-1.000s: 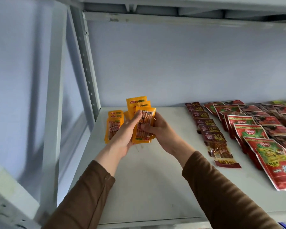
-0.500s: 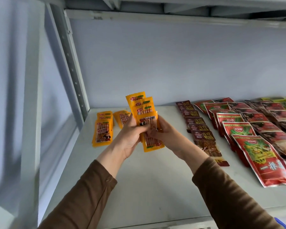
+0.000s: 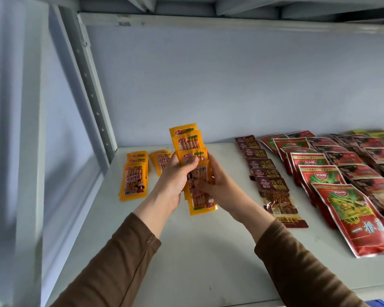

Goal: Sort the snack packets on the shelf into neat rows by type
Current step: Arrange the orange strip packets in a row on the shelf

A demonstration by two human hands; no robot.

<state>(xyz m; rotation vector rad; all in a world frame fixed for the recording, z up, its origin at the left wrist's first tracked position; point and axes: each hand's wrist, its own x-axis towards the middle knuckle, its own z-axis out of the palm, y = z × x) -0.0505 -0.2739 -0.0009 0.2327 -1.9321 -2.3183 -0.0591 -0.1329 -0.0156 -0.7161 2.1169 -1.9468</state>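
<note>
- Several yellow packets (image 3: 192, 165) are fanned in a staggered stack held up above the shelf (image 3: 208, 251), left of the middle; how many is hard to count, since the hands cover the centre of the fan.
- They look light, thin and flexible, with glossy film that probably slips easily, so a pinch across the flat faces near the middle should hold the fan better than a grip at the crimped ends.
- The left hand (image 3: 175, 180) curls round the stack from the left, thumb pressed on the front face.
- The right hand (image 3: 217, 187) clasps the same stack from the right, fingers wrapped behind, thumb across the front.
- More yellow packets lie flat in a small pile (image 3: 134, 176) near the left rear corner.
- Brown packets (image 3: 266, 171) and red packets (image 3: 333, 187) already sit in overlapping rows to the right.
</note>
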